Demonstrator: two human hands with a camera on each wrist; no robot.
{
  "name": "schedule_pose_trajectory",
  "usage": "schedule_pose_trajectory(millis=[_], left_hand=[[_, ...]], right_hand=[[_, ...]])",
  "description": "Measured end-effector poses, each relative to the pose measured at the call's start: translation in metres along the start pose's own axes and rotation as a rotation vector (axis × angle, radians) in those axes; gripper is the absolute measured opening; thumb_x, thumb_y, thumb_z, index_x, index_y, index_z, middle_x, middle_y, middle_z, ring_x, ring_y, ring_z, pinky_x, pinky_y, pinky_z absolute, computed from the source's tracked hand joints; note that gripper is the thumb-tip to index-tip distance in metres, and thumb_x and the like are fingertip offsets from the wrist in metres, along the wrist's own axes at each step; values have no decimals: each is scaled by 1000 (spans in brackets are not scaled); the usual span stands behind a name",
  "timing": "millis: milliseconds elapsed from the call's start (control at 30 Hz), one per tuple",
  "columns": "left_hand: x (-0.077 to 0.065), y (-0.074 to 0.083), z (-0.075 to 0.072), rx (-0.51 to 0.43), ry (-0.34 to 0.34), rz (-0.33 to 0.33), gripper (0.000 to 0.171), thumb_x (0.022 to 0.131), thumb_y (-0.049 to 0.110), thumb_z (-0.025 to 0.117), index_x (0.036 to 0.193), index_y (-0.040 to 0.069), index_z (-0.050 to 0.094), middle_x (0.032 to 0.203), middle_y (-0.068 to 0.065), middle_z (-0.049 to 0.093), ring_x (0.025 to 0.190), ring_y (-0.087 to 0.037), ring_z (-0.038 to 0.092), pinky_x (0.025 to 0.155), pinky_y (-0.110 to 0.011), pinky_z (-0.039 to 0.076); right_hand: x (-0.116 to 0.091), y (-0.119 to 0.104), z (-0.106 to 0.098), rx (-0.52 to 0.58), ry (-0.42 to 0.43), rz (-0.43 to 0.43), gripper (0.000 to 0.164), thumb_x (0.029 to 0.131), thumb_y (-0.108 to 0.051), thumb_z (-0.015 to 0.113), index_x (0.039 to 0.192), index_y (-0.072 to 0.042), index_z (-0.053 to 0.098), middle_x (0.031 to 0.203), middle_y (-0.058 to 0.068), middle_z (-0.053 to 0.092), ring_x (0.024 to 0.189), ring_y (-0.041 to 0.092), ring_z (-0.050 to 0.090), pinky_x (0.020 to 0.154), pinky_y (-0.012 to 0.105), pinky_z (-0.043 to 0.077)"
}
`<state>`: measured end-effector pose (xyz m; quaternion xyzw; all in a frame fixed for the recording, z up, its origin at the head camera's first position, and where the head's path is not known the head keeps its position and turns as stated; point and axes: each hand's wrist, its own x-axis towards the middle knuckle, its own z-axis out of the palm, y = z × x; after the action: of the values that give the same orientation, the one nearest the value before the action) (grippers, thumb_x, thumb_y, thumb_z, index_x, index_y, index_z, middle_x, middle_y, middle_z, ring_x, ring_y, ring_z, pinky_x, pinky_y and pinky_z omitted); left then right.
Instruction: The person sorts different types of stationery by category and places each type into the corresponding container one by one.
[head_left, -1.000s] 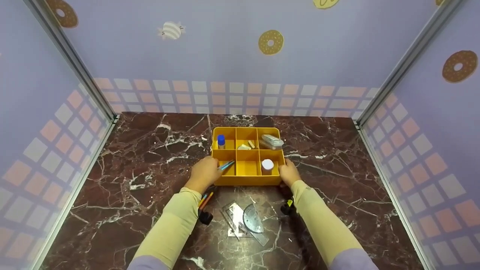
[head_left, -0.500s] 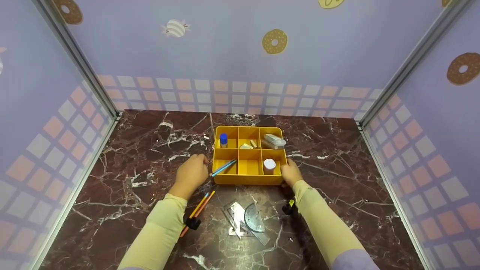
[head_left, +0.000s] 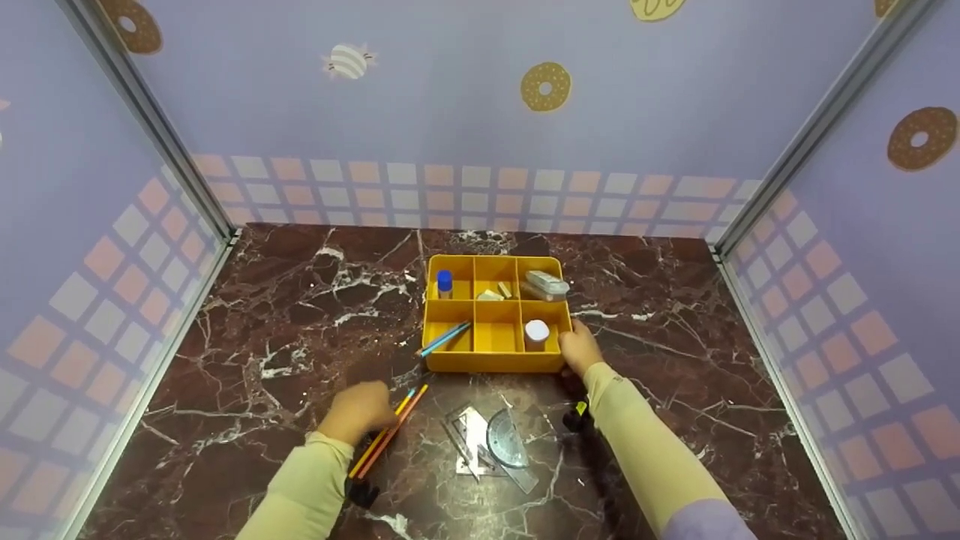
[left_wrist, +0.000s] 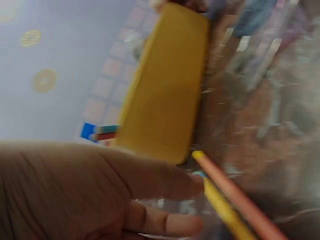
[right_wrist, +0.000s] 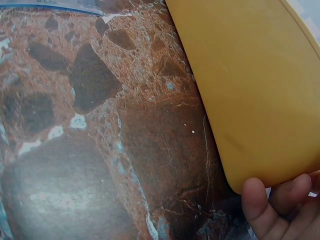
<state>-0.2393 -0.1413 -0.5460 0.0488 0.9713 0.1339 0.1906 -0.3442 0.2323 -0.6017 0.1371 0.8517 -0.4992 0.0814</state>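
A yellow compartment tray point(head_left: 497, 362) stands on the marbled surface. My right hand point(head_left: 580, 349) grips its near right corner; in the right wrist view fingertips point(right_wrist: 255, 194) meet the tray's edge. My left hand point(head_left: 361, 411) is over two pencils, one orange-red point(head_left: 397, 426) and one yellow point(head_left: 366, 454). In the left wrist view its fingers point(left_wrist: 165, 182) are extended beside the pencil ends, with no grasp visible. Blue pencils point(head_left: 445, 339) lean in the tray's front left compartment. Elsewhere in it are a blue-capped bottle point(head_left: 445, 283), a white-lidded jar point(head_left: 536, 331), pale pieces point(head_left: 491, 295) and a clear case point(head_left: 547, 285).
Clear rulers point(head_left: 472, 442) and a protractor point(head_left: 508, 439) lie overlapping in front of the tray, between my arms. Patterned panels point(head_left: 480, 112) enclose the back and both sides.
My left hand has let go of the tray's left side and moved down and left to the pencils. The right hand has stayed at the tray.
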Motion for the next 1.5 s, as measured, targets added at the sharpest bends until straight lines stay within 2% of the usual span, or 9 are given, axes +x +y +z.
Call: schedule_pose_trajectory(millis=[100,300,567,800,1000,1133,1233,1367,1500], left_hand=[[-3,0,10,4,7,6,18,73,18,75,67,9,61,69,-6,60,61,-24,54,59,-48,50],[-1,-4,22,11,37,0,12,78,11,72,77,3,64,79,-13,65,70,-30,61,65,-54,52],[-6,-4,22,-6,55,5,13,78,8,72,71,5,63,77,-12,65,68,-29,60,66,-53,53],[-13,-10,23,-15,42,-12,11,81,5,72,73,4,64,75,-11,65,66,-26,59,64,-51,53],[-23,-15,26,-20,80,-7,15,78,8,78,74,2,64,71,-11,64,64,-29,61,63,-50,53],[-28,-18,28,-17,109,6,17,76,10,80,75,1,64,72,-13,65,67,-33,64,66,-52,54],[-28,-21,25,-40,110,12,17,73,10,79,72,3,63,69,-10,62,63,-29,60,64,-50,52],[-24,-25,14,-101,103,-8,14,70,8,76,67,6,62,64,-6,57,59,-25,54,60,-48,50],[-17,-29,-2,-148,138,-14,16,75,9,74,65,6,61,62,-4,58,58,-25,55,60,-48,51]], right_hand=[[-1,-1,1,-3,-3,-5,51,87,-12,42,136,1,52,116,28,61,79,35,62,41,39,51],[-5,-1,2,2,-3,-8,52,87,-12,42,137,0,52,114,28,61,74,32,61,41,37,50],[-4,-2,1,7,1,3,52,88,-13,41,137,-1,51,119,28,60,80,35,62,41,37,51],[-3,-1,2,9,-6,6,52,88,-12,41,137,0,51,119,28,60,81,35,62,42,39,51],[-3,0,1,9,-1,4,53,87,-12,41,137,0,51,119,28,60,82,36,62,42,39,51],[-2,1,2,14,-3,2,53,86,-11,41,137,1,51,117,27,60,77,33,61,41,38,50],[-2,0,2,20,1,1,53,86,-11,41,137,1,51,114,28,61,73,32,60,40,37,49],[-3,-1,2,17,2,1,53,87,-11,41,138,0,51,116,28,61,73,32,61,40,36,50],[-3,-2,1,16,1,17,52,89,-13,42,140,-2,50,119,27,60,77,33,61,41,37,50]])
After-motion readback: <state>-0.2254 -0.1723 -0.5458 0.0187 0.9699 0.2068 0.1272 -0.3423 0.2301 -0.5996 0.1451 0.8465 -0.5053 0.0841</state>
